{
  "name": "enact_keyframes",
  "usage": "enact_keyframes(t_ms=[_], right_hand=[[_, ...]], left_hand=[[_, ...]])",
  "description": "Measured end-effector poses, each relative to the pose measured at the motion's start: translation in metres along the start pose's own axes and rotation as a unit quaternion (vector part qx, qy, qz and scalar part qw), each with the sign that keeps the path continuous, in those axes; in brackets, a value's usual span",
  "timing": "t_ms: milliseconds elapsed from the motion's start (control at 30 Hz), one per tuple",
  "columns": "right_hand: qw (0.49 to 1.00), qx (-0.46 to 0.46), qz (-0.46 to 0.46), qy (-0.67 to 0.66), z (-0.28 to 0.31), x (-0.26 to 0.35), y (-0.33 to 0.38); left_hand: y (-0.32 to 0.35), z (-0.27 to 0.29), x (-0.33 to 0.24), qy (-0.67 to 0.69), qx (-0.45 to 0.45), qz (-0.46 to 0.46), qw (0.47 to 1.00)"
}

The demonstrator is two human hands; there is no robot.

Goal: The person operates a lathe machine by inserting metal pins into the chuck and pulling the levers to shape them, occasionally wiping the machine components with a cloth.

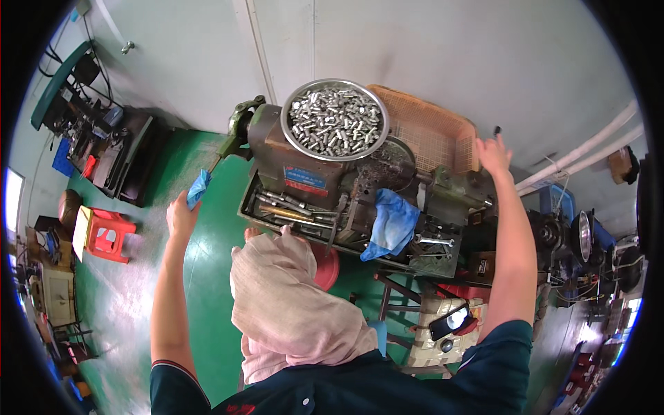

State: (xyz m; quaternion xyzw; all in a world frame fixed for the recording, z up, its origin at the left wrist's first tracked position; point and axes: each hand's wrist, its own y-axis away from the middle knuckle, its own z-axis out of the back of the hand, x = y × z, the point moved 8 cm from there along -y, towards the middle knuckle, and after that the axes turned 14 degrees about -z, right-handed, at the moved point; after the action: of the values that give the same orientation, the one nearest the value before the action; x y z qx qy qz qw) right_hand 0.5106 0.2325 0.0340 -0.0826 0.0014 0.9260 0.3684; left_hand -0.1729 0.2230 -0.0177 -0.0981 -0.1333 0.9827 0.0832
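My left hand is closed on a lever handle wrapped in blue cloth, at the left end of a dark green bench machine. On the far right my right hand reaches past the machine, fingers bent about a small black-tipped handle; most of its shaft is hidden. A round steel bowl heaped with short shiny metal pins rests on top of the machine. Behind it, to the right, sits an orange plastic basket. A blue rag drapes over the machine's front.
Rods and tools fill a tray along the machine's front, with wrenches at its right. Beige cloth covers my lap. A phone lies on a woven seat. A red stool stands left on the green floor.
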Motion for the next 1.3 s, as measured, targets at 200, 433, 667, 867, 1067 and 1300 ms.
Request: enact_keyframes(t_ms=[200,433,667,867,1067,1300], right_hand=[[0.997,-0.073,-0.017,0.003,-0.021,-0.076,0.004],[0.992,-0.122,-0.006,-0.043,-0.011,-0.131,0.049],[0.991,-0.094,0.062,-0.073,-0.008,-0.145,0.075],[0.989,-0.110,0.066,-0.072,-0.003,-0.141,0.094],[0.988,-0.113,0.064,-0.088,-0.006,-0.143,0.100],[0.987,-0.121,0.060,-0.084,-0.005,-0.142,0.105]], left_hand=[[-0.004,-0.003,-0.005,0.003,0.010,0.015,1.000],[-0.002,0.000,-0.007,0.008,0.004,0.000,1.000],[-0.001,0.001,-0.009,0.006,0.003,-0.006,1.000],[-0.003,-0.001,-0.007,0.009,0.003,-0.011,1.000],[-0.003,0.001,-0.010,0.007,0.009,-0.010,1.000],[-0.003,0.000,-0.009,0.009,0.000,-0.015,1.000]])
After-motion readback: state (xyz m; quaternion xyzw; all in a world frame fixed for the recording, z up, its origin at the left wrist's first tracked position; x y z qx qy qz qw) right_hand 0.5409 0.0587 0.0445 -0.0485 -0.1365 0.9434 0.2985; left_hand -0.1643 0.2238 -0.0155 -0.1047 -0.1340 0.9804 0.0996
